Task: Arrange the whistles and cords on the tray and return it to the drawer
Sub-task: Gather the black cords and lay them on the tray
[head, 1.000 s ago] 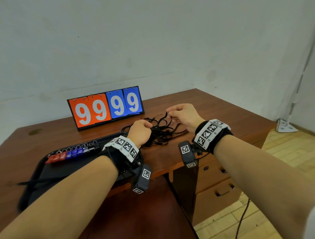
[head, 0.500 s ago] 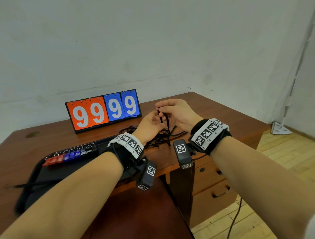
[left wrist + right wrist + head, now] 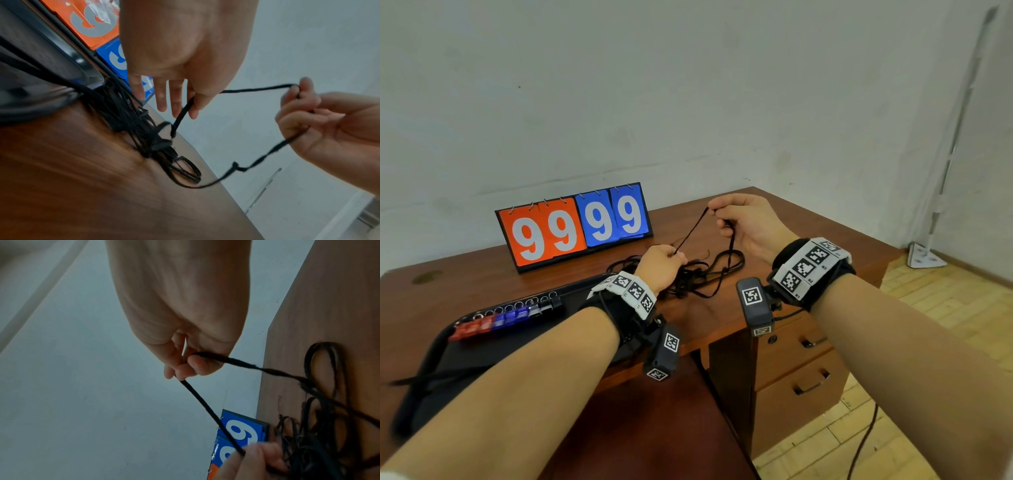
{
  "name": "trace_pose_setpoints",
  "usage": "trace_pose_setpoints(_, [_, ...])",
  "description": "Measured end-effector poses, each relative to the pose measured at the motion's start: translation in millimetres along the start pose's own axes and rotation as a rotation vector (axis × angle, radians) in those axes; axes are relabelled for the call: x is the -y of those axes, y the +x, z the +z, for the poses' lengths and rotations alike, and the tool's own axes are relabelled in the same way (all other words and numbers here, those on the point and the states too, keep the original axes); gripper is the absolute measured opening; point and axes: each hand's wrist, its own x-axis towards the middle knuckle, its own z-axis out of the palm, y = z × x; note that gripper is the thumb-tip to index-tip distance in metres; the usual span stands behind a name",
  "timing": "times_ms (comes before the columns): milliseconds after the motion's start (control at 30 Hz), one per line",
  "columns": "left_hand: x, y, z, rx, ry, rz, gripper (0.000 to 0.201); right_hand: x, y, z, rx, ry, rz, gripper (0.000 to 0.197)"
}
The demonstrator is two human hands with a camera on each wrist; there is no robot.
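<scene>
hands pinch one cord taut above the tangle at twelve o'clock of the tray; best drawn out slowly, lest loops snag.

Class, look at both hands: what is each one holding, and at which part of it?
Both pinch one black cord. The right hand holds its raised loop at the top; the left hand pinches the same strand lower, just above the tangled pile.
</scene>
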Motion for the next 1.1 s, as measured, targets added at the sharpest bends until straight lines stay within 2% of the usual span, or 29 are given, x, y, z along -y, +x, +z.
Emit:
trace_pose_setpoints(200, [16.9, -5.1, -17.0, -0.024, 0.124, -0.036, 0.024, -8.9, 1.3, -19.8, -0.169, -0.061, 0.012, 0.029])
trace_pose_setpoints(300, [14.9, -10.5, -21.9, -0.016, 0.073, -0.023, 0.024, -17.0, -0.8, -26.9, -0.184, -0.317, 0.054, 0.027])
trace_pose_setpoints(367, [8.1, -15.2, -24.4, 0.001, 0.051, 0.006, 0.024, -21.6, -5.6, -28.7, -0.069, -0.653, 0.081, 0.026])
trace_pose_setpoints(400, [4.0, -17.6, -25.5, 0.017, 0.046, 0.022, 0.023, -24.8, -8.2, -27.9, 0.02, -0.795, 0.088, 0.033])
trace_pose_setpoints(467, [-5.9, -23.2, -27.2, 0.062, 0.044, 0.053, 0.021, -29.7, -13.4, -21.1, 0.164, -0.917, 0.07, 0.05])
trace_pose_setpoints(600, [-22.6, -34.0, -27.8, 0.137, 0.092, 0.104, 0.019, -29.6, -21.1, 5.6, 0.356, -0.9, 0.005, 0.068])
trace_pose_setpoints(700, [-29.1, -40.5, -28.5, 0.151, 0.107, 0.133, 0.022, -26.2, -24.3, 23.5, 0.448, -0.834, 0.016, 0.067])
trace_pose_setpoints(867, [-26.1, -46.5, -36.1, 0.091, 0.049, 0.104, 0.021, -25.5, -27.7, 31.1, 0.382, -0.869, 0.025, 0.049])
trace_pose_setpoints(1000, [-25.4, -54.0, -41.0, 0.098, 0.046, 0.121, 0.02, -22.8, -35.7, 35.9, 0.337, -0.688, 0.154, 0.031])
trace_pose_setpoints(1100, [-25.0, -58.1, -45.9, 0.101, 0.113, 0.155, 0.018, -20.7, -42.5, 42.1, 0.318, -0.668, 0.185, 0.041])
